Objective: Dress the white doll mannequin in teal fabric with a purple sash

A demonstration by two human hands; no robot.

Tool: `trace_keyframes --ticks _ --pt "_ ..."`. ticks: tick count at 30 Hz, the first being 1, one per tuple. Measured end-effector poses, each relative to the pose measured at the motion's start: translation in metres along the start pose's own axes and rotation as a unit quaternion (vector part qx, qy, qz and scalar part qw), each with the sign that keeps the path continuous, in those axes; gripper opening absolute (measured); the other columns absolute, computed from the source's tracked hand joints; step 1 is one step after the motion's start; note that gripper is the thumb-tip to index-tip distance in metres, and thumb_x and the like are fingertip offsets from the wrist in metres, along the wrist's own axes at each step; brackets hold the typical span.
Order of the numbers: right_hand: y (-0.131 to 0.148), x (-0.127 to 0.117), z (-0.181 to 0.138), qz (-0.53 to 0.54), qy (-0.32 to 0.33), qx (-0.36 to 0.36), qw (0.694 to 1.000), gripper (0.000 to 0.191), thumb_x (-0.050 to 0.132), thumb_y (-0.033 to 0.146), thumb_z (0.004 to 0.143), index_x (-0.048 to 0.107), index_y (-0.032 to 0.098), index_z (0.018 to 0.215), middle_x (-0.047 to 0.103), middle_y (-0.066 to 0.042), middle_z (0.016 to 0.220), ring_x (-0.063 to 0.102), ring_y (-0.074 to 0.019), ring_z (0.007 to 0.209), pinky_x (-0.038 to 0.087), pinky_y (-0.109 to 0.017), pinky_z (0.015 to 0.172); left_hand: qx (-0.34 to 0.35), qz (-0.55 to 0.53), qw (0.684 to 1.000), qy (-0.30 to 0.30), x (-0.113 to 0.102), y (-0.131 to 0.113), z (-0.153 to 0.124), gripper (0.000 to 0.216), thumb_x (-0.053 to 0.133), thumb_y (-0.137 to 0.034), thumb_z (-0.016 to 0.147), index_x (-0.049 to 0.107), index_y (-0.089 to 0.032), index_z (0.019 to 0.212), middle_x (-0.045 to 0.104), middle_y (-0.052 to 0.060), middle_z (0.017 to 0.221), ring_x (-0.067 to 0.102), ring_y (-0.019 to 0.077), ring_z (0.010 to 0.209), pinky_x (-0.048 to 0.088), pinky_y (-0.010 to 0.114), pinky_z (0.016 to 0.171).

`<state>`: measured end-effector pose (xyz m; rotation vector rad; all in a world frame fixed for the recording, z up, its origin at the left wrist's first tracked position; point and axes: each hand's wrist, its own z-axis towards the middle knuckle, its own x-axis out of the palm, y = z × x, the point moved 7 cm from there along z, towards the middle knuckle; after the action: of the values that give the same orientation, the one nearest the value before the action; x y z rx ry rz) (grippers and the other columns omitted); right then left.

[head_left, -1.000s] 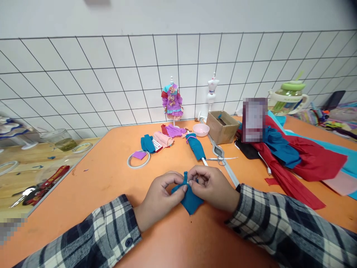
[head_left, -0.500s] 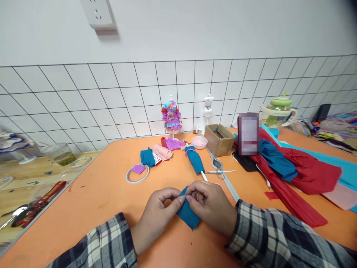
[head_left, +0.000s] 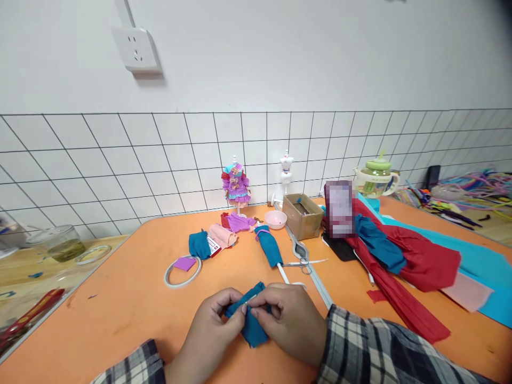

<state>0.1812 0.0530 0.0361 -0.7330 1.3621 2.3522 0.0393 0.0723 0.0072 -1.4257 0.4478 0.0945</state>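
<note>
A small piece of teal fabric [head_left: 255, 329] is pinched between both hands, low over the orange table [head_left: 132, 314]. My left hand [head_left: 214, 325] grips its left side with thumb and forefinger. From the other side, my right hand [head_left: 290, 320] pinches the fabric close to the left thumb tip. A thin pale line shows on the cloth between the fingertips; what it is cannot be made out. Just beyond the hands lies a rolled teal cloth [head_left: 269, 246] around a white stick [head_left: 283, 273]. Small scissors [head_left: 304, 264] rest to the right of it.
A roll of tape [head_left: 167, 277] lies to the left. Behind stand a dressed mini mannequin [head_left: 236, 186], a bare one [head_left: 286, 166], a pink bowl [head_left: 276, 219] and a cardboard box [head_left: 310, 225]. On the right are a phone [head_left: 340, 210], red fabric [head_left: 430, 258] and a jug [head_left: 374, 178].
The view has tilted up and shifted, so things sit lower and further left. Both hands still pinch the teal fabric, which is now turned and folded along its upper edge.
</note>
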Motion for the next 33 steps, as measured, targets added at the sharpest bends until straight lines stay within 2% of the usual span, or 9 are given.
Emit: trace_keyframes --ticks 6,9,11,15,21,28,33 --pt "-0.0047 -0.0011 0.0017 0.033 -0.001 0.028 0.999 0.014 0.065 0.017 0.076 0.075 0.025 0.083 0.065 0.003 0.065 0.052 -0.0105 0.055 0.033 -0.023 0.053 -0.002 -0.002 1.0 -0.006 0.0007 -0.0025 -0.001 0.023 0.063 -0.037 0.072 0.063 -0.015 0.064 0.058 0.001 0.06 0.051 0.0145 0.059 0.043 0.023 0.056" --pt "-0.0026 -0.0057 0.0015 0.036 -0.024 0.005 0.999 0.024 0.065 0.014 0.074 0.071 0.023 0.095 0.067 0.001 0.08 0.058 -0.0128 0.068 0.038 -0.024 0.059 -0.001 -0.002 1.0 -0.003 0.0026 -0.0017 -0.0024 0.021 0.063 -0.035 0.073 0.063 -0.015 0.066 0.055 0.0 0.059 0.048 0.0131 0.057 0.041 0.022 0.054" --pt "-0.0009 -0.0076 0.0013 0.031 -0.034 -0.015 0.999 0.024 0.065 0.013 0.074 0.07 0.023 0.095 0.066 0.0 0.085 0.06 -0.0139 0.076 0.04 -0.024 0.063 0.001 0.0 1.0 -0.002 0.0032 -0.0008 -0.0025 0.021 0.062 -0.035 0.075 0.063 -0.015 0.067 0.056 0.0 0.06 0.049 0.0133 0.057 0.041 0.022 0.054" --pt "-0.0015 -0.004 0.0018 0.011 -0.018 -0.026 0.999 0.013 0.065 0.013 0.076 0.072 0.023 0.082 0.066 0.001 0.08 0.061 -0.0132 0.075 0.039 -0.025 0.065 0.004 0.011 1.0 0.008 0.0042 0.0002 -0.0011 0.02 0.06 -0.033 0.075 0.065 -0.015 0.068 0.059 0.002 0.062 0.051 0.0145 0.059 0.043 0.023 0.056" --pt "-0.0073 -0.0005 0.0032 0.01 0.003 0.01 1.0 0.013 0.066 0.015 0.076 0.074 0.024 0.082 0.067 0.001 0.077 0.058 -0.0113 0.066 0.037 -0.024 0.059 -0.006 0.011 1.0 0.003 0.0032 0.0008 -0.0018 0.021 0.061 -0.034 0.073 0.065 -0.015 0.065 0.057 0.0 0.058 0.049 0.0135 0.056 0.04 0.022 0.054" --pt "-0.0011 -0.0075 -0.0003 -0.003 -0.046 -0.018 0.999 0.022 0.069 0.017 0.072 0.073 0.027 0.092 0.065 0.0 0.087 0.061 -0.0159 0.081 0.042 -0.028 0.07 -0.007 0.011 1.0 -0.011 0.0018 0.0005 -0.0037 0.019 0.062 -0.032 0.07 0.061 -0.016 0.06 0.055 -0.001 0.055 0.048 0.0124 0.055 0.04 0.021 0.052" --pt "-0.0027 -0.0026 -0.0011 -0.011 -0.02 0.002 1.0 0.015 0.067 0.016 0.072 0.073 0.026 0.083 0.064 0.001 0.08 0.06 -0.0143 0.075 0.04 -0.026 0.066 0.009 0.037 0.999 -0.024 0.0006 -0.0015 -0.0023 0.015 0.06 -0.028 0.068 0.059 -0.017 0.057 0.053 -0.002 0.053 0.047 0.0124 0.053 0.039 0.021 0.051"
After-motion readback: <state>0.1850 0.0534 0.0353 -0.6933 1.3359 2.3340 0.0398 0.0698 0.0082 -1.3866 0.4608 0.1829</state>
